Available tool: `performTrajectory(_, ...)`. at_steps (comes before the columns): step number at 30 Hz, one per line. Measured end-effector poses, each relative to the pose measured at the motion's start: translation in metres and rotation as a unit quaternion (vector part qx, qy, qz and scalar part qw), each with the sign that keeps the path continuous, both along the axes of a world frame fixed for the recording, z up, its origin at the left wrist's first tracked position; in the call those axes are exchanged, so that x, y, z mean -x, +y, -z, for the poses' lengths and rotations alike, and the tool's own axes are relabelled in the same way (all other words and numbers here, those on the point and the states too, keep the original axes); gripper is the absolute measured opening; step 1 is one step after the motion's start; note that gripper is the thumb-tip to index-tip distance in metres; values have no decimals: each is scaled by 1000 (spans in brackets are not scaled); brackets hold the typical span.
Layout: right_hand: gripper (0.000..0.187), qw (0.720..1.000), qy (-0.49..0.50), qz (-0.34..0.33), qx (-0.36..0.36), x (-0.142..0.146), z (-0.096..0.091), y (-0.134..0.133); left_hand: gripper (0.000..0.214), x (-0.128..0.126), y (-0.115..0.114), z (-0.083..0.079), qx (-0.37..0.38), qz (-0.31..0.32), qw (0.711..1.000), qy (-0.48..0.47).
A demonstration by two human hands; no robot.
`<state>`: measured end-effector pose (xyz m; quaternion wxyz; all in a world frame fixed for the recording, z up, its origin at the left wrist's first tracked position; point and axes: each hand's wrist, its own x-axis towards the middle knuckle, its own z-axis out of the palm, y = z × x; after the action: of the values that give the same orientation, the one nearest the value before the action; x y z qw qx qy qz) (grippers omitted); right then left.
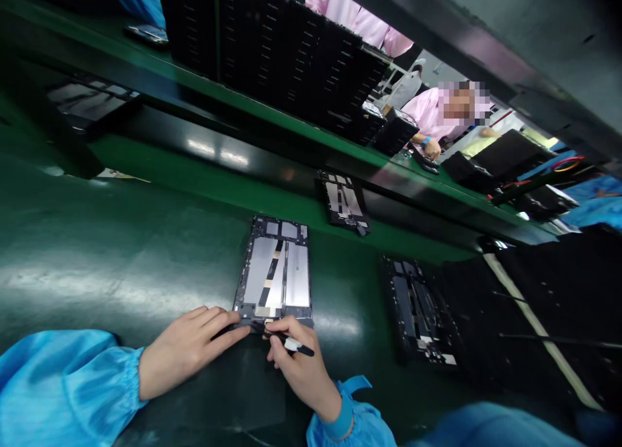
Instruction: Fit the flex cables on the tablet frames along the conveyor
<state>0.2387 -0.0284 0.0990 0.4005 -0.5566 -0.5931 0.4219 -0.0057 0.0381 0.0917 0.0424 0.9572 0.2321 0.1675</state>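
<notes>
An opened tablet [297, 275] lies on the green bench in front of me, with silvery battery panels and a dark taped flex cable bared. At its lower left corner my left hand [187, 343] has thumb and forefinger closed on the edge. My right hand [301, 363] grips a slim black-and-white hand tool [293, 345] like a pen, over the tablet's lower edge. The fingers hide the tool's tip, so its exact kind cannot be made out. Its black end points down to the right.
Another opened tablet [344, 202] lies beyond mine, and one more [413, 308] to the right. Black slotted racks [291, 52] stand behind the raised bench ledge. At far right is a large black holder [549, 317] with a pale strip. A person in pink [427, 113] works across the line.
</notes>
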Motion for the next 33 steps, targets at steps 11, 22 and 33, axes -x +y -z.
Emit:
performTrajectory(11, 16, 1000, 9, -1, -8, -1, 1, -1, 41, 0, 1, 0, -4, 0, 1000, 3)
performTrajectory(22, 25, 994, 66, 88, 21, -10, 6, -5, 46, 5, 2, 1, -15, 5, 1000, 5)
performTrajectory(33, 18, 997, 25, -54, -39, 2, -5, -5, 37, 7, 8, 3, -12, 29, 998, -49)
